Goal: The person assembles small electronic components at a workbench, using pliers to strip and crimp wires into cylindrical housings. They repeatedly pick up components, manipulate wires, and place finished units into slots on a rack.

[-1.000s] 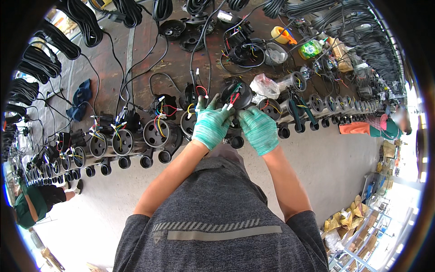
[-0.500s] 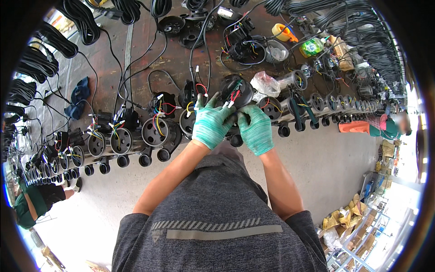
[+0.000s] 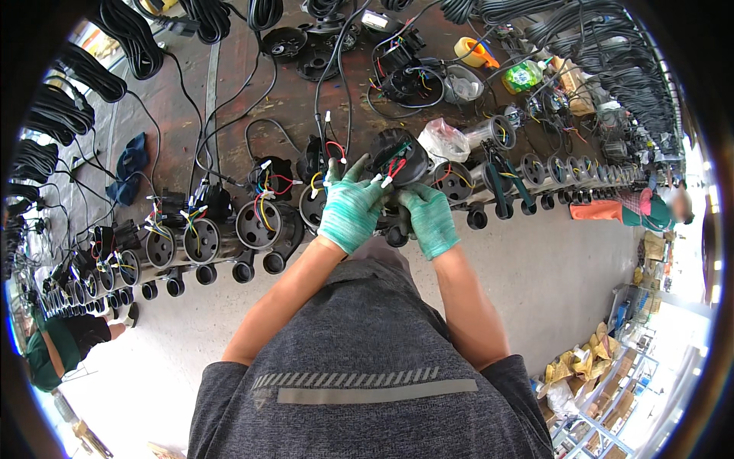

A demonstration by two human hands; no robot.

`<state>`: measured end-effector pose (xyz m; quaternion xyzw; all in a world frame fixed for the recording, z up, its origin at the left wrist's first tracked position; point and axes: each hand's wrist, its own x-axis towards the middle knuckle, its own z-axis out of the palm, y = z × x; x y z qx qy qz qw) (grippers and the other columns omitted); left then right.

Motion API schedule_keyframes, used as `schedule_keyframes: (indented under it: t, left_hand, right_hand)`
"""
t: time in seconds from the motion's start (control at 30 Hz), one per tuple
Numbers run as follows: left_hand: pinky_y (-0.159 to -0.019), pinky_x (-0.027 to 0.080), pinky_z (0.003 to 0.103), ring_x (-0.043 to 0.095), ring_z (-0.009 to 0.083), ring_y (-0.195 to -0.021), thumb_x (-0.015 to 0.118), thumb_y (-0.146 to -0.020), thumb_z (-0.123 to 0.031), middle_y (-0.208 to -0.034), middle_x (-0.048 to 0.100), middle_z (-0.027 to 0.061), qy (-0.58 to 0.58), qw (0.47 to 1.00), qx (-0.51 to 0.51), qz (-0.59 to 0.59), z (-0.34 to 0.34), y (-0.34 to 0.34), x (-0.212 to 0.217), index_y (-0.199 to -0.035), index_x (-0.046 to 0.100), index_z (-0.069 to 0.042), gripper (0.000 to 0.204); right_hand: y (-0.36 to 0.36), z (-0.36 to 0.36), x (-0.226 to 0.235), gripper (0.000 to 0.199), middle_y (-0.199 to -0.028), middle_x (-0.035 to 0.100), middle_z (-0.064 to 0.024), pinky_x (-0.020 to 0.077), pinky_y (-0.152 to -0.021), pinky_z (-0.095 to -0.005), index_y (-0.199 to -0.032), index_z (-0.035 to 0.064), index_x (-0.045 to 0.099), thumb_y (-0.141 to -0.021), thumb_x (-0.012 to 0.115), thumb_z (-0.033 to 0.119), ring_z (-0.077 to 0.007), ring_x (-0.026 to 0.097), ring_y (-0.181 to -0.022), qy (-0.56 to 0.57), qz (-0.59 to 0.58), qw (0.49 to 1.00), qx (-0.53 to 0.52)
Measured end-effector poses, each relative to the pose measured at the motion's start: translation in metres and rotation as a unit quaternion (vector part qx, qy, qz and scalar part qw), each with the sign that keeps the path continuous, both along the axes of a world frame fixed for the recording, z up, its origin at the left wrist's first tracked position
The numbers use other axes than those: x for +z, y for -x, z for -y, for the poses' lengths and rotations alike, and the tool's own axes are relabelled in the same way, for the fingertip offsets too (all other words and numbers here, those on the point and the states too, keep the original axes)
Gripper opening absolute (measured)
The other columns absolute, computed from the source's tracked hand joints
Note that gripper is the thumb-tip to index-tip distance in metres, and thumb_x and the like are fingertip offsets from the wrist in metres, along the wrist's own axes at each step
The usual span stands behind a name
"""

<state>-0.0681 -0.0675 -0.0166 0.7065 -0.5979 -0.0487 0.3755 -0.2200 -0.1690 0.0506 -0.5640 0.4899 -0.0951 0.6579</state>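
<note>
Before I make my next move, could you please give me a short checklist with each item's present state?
1. Left hand and right hand covered by striped green knit gloves: ok.
2. Round black part with thin red wires near the hands: ok, just beyond them.
3. Small white connectors firmly gripped: cannot tell; they sit by the left fingertips.
4. Right hand's hold: cannot tell; what its fingertips touch is hidden.
5. Table beyond the left hand free of thin black cables: not ok, they run there.
6. Dark green-handled tool nearby: ok, to the right.
</note>
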Motion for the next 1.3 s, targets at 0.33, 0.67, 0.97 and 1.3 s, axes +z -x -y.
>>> schedule_keyframes:
  t: [0.33,0.67,0.97,1.3]
  left_hand:
    - [-0.125,0.016,0.068,0.058,0.0382,-0.141,0.076,-0.09,-0.02,-0.108,0.08,0.0009,0.003,1.0,0.016,-0.01,0.001,0.002,-0.002,-0.121,0.079,-0.017,0.032]
    - [-0.126,0.017,0.068,0.057,0.0355,-0.144,0.076,-0.093,-0.025,-0.114,0.081,0.0025,0.006,1.0,0.017,-0.023,0.001,0.001,-0.006,-0.124,0.079,-0.015,0.033]
    - [-0.127,0.015,0.068,0.056,0.0364,-0.143,0.077,-0.092,-0.025,-0.109,0.081,0.0013,0.011,1.0,0.016,-0.02,0.0,0.001,-0.004,-0.121,0.08,-0.016,0.031]
    - [-0.126,0.016,0.069,0.056,0.0385,-0.143,0.078,-0.09,-0.022,-0.108,0.081,0.0027,0.012,1.0,0.009,-0.02,0.0,0.0,-0.003,-0.122,0.08,-0.016,0.033]
  right_hand:
    - [0.022,0.011,-0.007,0.029,-0.115,0.074,-0.0144,0.0622,-0.077,-0.0408,-0.121,0.009,0.074,-0.092,0.074,0.004,-0.035,0.075,-0.092,0.543,-0.013,0.815,0.2]
    - [0.016,0.028,0.006,0.025,-0.107,0.075,-0.0093,0.061,-0.07,-0.0409,-0.115,0.012,0.076,-0.09,0.077,0.013,-0.0326,0.075,-0.085,0.623,-0.06,0.718,0.306]
    - [0.002,0.026,0.037,0.012,-0.096,0.07,-0.008,0.0605,-0.063,-0.0449,-0.103,0.0132,0.07,-0.092,0.068,0.018,-0.0317,0.076,-0.08,0.629,-0.169,0.633,0.419]
    - [-0.009,0.024,0.034,0.021,-0.093,0.074,-0.0127,0.0598,-0.071,-0.0506,-0.103,0.011,0.071,-0.093,0.071,0.029,-0.0369,0.074,-0.082,0.552,-0.195,0.704,0.401]
